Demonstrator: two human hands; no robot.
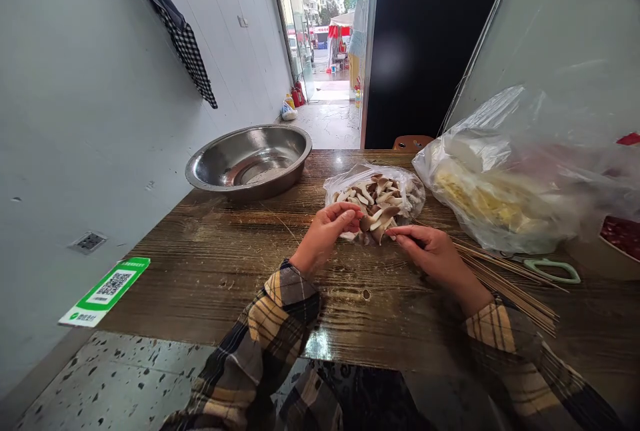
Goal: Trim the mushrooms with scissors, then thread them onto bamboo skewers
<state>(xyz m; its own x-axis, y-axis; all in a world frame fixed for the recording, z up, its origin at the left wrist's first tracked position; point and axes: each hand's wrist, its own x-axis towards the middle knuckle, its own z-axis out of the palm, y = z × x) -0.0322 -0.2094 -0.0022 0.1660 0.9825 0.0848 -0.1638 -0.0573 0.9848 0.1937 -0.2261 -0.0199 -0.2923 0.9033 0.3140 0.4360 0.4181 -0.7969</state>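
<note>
Wooden table [240, 264], a person seated or standing close at its near side. Left hand [327, 231] pinched a brown-capped mushroom [384, 218] between thumb and fingers; right hand [435, 254] had thumb and fingertips closed on its lower right edge. The mushroom was held up just on the near side of an open plastic bag [336, 184] of loose mushrooms [367, 192], hiding part of the heap.

Right side crowded. A bundle of thin wooden skewers [515, 291] lay slantwise, the far ends passing close by the right hand. Beyond them, a green loop handle [567, 272], blades not made out. Behind, a large clear bag [485, 138] bulged over the table, something yellowish [475, 198] inside; at the far right edge, a container with dark red contents [623, 236], partly cut off.

Left side looser. A wide metal basin [250, 163] stood at the far left, well apart from both hands. Nearer, a green-and-white code card [113, 288] lay at the table's left edge.
</note>
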